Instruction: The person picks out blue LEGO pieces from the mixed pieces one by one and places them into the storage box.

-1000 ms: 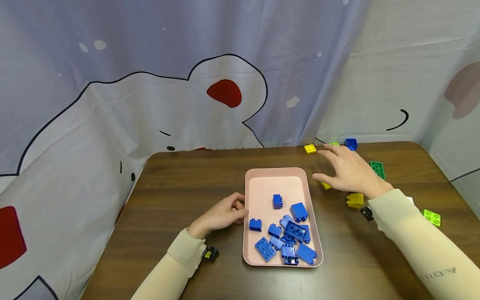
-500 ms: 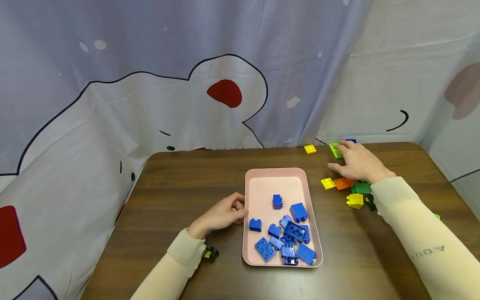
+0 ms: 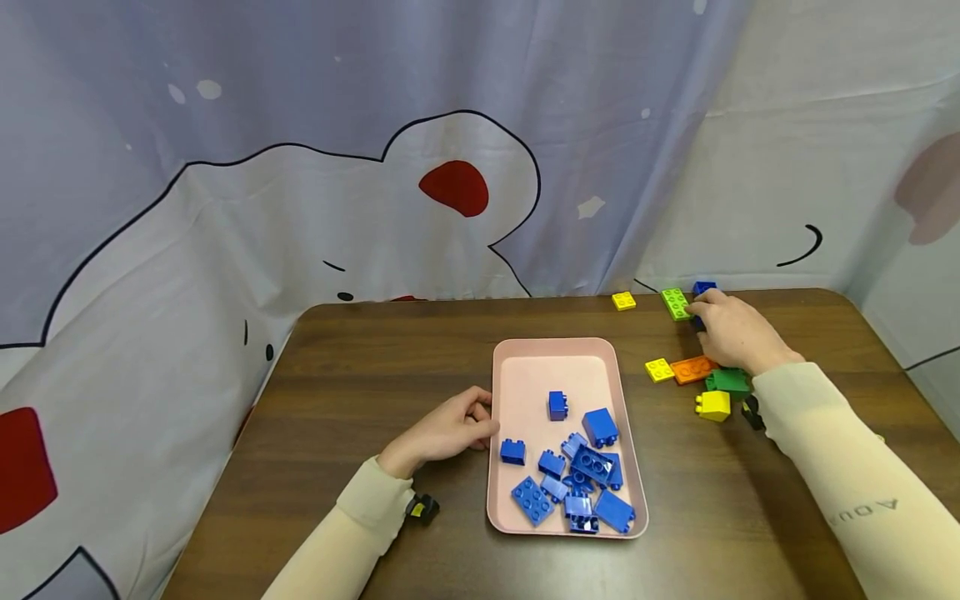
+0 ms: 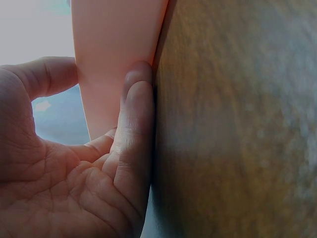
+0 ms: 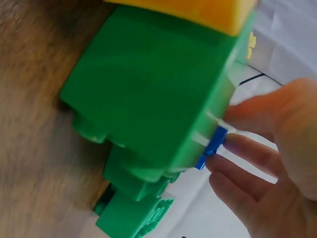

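My left hand (image 3: 446, 423) holds the left side of a pink tray (image 3: 517, 354). In the left wrist view its thumb touches the rim and its fingers (image 4: 136, 106) lie along the outer wall. Several blue bricks (image 3: 532, 502) fill mostly the tray's near half. Towards the table's back right, my right hand (image 3: 738, 333) pinches a dark blue brick (image 3: 699, 323) between thumb and index finger. The right wrist view shows this blue brick (image 5: 213, 146) at the fingertips, with the thumb's tip partly hidden behind a green brick (image 5: 148, 89).
Near the right hand lie a lime brick (image 3: 676, 304), another blue brick (image 3: 704, 287), an orange brick (image 3: 693, 369), a green brick (image 3: 729, 382) and yellow bricks (image 3: 660, 370). A patterned curtain (image 3: 337, 217) hangs along the table's back edge.
The right hand has moved right across the loose bricks, its spread fingers closing on the blue brick. Yellow, orange and lime bricks are uncovered. Left hand and tray hold still.
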Available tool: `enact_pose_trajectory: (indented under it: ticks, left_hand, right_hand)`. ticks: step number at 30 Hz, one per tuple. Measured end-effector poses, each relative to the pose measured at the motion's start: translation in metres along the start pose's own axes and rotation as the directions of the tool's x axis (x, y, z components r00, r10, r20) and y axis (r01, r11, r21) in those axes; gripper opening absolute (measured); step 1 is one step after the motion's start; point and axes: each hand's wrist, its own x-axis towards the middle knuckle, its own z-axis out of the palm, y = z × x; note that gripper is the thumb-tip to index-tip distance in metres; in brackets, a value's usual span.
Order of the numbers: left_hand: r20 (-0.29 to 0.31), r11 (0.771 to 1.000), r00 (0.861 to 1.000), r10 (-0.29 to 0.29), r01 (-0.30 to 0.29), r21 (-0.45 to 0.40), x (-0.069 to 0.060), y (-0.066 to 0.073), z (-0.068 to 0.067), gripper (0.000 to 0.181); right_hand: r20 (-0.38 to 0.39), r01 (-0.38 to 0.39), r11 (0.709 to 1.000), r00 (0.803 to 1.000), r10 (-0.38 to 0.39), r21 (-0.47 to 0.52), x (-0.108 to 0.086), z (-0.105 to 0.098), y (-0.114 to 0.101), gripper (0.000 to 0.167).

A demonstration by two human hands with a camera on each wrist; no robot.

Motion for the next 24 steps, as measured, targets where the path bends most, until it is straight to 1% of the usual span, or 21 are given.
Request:
enact_pose_trajectory:
  ticks: [4, 7, 13, 16, 21, 24]
  left_hand:
    - [0.0, 1.0, 1.0, 0.001, -0.001, 0.004, 0.0, 0.0, 0.0, 0.046]
    - [-0.001, 1.0, 1.0, 0.004, -0.004, 0.007, 0.001, -0.001, 0.001, 0.046]
    - [-0.005, 1.0, 1.0, 0.003, -0.003, 0.006, 0.002, -0.001, 0.001, 0.046]
    - [-0.005, 1.0, 1.0, 0.001, -0.001, 0.004, 0.002, -0.001, 0.001, 0.046]
    - [-0.003, 1.0, 1.0, -0.001, 0.001, 0.005, 0.001, 0.0, 0.001, 0.047]
    - [-0.003, 1.0, 1.0, -0.004, 0.004, 0.008, 0.001, 0.001, 0.001, 0.047]
  right_hand:
    - [-0.036, -0.025, 1.0, 0.999, 0.025, 0.004, -0.001, 0.001, 0.001, 0.046]
    - [-0.045, -0.045, 0.999, 0.998, 0.046, 0.019, -0.002, 0.001, 0.002, 0.043]
    - [-0.026, -0.124, 0.988, 0.992, 0.127, 0.09, -0.006, 0.001, 0.004, 0.039]
    - [-0.032, -0.156, 0.981, 0.987, 0.16, 0.119, -0.007, 0.002, 0.004, 0.035]
    - [-0.069, -0.155, 0.979, 0.984, 0.165, 0.129, -0.009, 0.004, 0.004, 0.029]
    - [-0.123, -0.141, 0.981, 0.98, 0.158, 0.133, -0.01, 0.005, 0.002, 0.027]
